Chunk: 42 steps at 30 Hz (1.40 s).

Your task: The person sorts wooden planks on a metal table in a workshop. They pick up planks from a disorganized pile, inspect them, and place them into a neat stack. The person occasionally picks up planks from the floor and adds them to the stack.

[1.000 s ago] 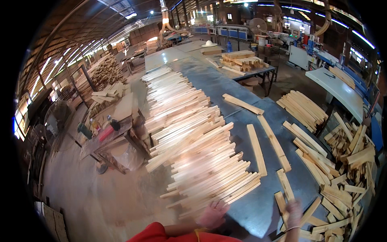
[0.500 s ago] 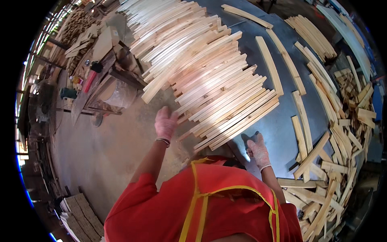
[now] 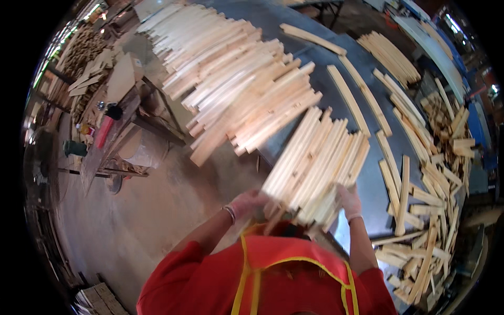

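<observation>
Wooden slats [image 3: 315,165], gathered side by side into a bundle, lie between the person's two hands, over the near end of a dark tabletop [image 3: 369,181]. The left hand [image 3: 249,203] touches the bundle's near left corner, its fingers pointing in toward the slat ends; motion blurs them, so I cannot tell whether they are closed or apart. The right hand [image 3: 349,202] is on the near right edge, fingers clamped on the outer slats. From both hands the slats run away and slant to the right, their far ends uneven and well beyond the fingertips. Their near ends, partly blurred, lie between the hands, just in front of the person's red garment [image 3: 294,273] with yellow trim. Past the bundle, a longer row of slats [image 3: 236,79] lies apart from both hands. On the right, near the table's edge, is a jumbled heap of wood pieces [image 3: 463,147].
</observation>
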### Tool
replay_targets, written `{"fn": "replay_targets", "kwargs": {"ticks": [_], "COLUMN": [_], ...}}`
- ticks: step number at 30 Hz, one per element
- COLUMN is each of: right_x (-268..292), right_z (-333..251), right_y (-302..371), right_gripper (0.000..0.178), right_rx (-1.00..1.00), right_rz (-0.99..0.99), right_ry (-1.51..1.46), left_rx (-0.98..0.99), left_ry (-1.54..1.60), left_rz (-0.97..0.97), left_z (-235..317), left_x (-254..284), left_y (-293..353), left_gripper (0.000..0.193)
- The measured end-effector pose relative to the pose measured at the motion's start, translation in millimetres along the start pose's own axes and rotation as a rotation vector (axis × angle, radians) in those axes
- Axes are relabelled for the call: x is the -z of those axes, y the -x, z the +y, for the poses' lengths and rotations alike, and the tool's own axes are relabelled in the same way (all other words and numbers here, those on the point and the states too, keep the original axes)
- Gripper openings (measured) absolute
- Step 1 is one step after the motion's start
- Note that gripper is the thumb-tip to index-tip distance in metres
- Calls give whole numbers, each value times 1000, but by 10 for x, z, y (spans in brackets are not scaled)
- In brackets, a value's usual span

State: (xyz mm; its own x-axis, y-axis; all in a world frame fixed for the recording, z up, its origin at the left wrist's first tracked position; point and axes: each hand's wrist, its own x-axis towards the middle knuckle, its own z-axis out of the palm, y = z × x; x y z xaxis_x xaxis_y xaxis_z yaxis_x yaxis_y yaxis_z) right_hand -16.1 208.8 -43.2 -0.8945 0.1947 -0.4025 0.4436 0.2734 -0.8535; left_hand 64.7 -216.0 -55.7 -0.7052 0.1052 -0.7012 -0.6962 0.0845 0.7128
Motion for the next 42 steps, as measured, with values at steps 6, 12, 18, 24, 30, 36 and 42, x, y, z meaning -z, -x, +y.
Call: {"fn": "replay_targets", "kwargs": {"ticks": [6, 12, 18, 24, 30, 36, 42], "right_x": [152, 25, 10, -144, -272, -287, -420], "right_z": [-305, -102, -344, -781, -1592, -2051, -2469], "right_y": [62, -10, 118, 15, -300, -642, -1181], "right_gripper": [81, 78, 69, 75, 66, 66, 78], "right_rx": [-240, -143, -250, -148, -41, 45, 207], "right_rz": [-196, -222, -241, -167, 43, -4, -25], "right_ry": [254, -122, -349, -412, -362, -477, -524], "left_rx": [-256, -376, -244, -330, -530, -627, -477], "left_ry": [-105, -161, -260, -636, -622, -537, -509], "left_rz": [-67, -139, -96, -36, -65, -87, 2], "left_z": [617, 563, 1460, 2317, 2848, 3392, 4034], "left_x": [-102, -319, -264, -11, 260, 449, 528], "left_y": [-354, -570, -25, -137, -464, -562, -472], "left_gripper": [102, 116, 113, 115, 116, 111, 111]}}
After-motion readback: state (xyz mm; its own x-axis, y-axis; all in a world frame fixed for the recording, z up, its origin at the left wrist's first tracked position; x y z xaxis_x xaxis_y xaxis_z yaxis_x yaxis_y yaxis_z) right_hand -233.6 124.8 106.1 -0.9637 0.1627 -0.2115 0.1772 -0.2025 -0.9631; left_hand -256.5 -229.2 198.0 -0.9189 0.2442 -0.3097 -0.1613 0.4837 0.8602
